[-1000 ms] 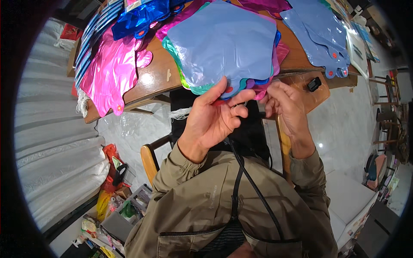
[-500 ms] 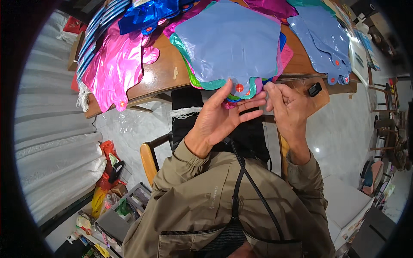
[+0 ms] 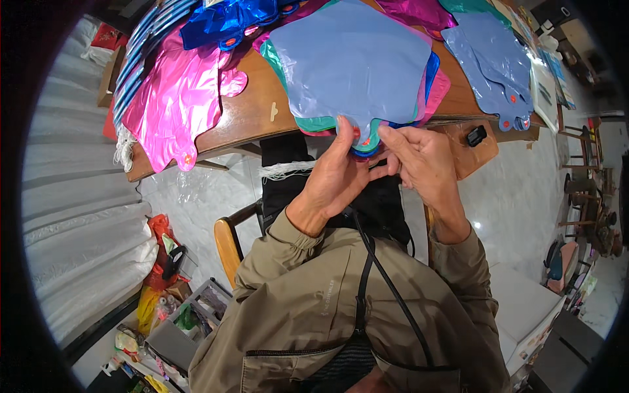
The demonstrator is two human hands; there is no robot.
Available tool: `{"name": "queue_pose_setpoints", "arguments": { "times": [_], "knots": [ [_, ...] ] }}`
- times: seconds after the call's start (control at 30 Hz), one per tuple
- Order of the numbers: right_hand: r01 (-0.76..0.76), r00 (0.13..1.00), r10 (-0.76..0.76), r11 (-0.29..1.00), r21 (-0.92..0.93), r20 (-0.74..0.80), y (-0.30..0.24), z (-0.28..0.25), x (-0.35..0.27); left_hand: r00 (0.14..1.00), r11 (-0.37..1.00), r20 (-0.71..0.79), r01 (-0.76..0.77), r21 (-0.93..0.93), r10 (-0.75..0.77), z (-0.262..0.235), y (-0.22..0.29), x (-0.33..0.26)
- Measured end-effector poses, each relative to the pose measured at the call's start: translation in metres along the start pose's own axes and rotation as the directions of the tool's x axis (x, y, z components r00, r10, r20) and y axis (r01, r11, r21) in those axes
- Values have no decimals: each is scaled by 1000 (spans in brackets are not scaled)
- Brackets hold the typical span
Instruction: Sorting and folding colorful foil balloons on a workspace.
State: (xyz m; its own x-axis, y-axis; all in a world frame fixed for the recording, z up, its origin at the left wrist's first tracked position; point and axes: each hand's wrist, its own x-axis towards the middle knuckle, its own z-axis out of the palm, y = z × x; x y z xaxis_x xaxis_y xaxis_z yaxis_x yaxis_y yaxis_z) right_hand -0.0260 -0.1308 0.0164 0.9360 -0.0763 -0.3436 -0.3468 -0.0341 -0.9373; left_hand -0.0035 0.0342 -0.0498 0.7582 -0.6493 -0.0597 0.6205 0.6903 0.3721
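Note:
A stack of flat, uninflated foil balloons [image 3: 347,65] lies at the table's near edge, grey-blue on top, with teal, blue and pink edges showing below. Their neck tabs, marked with red dots, hang over the edge and are bunched together. My left hand [image 3: 327,180] grips these tabs, thumb on top and fingers underneath. From the other side, my right hand [image 3: 429,160] pinches the right edge of the same tabs between thumb and fingers. The fingertips under the tabs are partly hidden.
Flat pink balloons [image 3: 173,105] and shiny blue ones [image 3: 229,25] lie left on the wooden table [image 3: 252,121]; more grey-blue balloons [image 3: 488,69] lie right. A small black object [image 3: 477,136] rests on a brown board. White strings [image 3: 285,169] hang below the table near a chair [image 3: 226,245].
My right hand has moved left onto the tabs and closed on their edge. The fanned tabs are now drawn together, and my left fingers have curled in under them.

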Motion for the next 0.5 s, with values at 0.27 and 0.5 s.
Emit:
{"name": "queue_pose_setpoints", "arguments": {
  "times": [0.27, 0.5],
  "knots": [
    [-37, 998, 37, 999, 7, 55, 2, 0, 3, 999, 997, -27, -22, -75, 20, 0, 4, -2],
    [-40, 994, 53, 991, -127, 95, 1, -8, -3, 958, 983, -275, -29, 180, 78, -1, 0, -4]
  ]
}}
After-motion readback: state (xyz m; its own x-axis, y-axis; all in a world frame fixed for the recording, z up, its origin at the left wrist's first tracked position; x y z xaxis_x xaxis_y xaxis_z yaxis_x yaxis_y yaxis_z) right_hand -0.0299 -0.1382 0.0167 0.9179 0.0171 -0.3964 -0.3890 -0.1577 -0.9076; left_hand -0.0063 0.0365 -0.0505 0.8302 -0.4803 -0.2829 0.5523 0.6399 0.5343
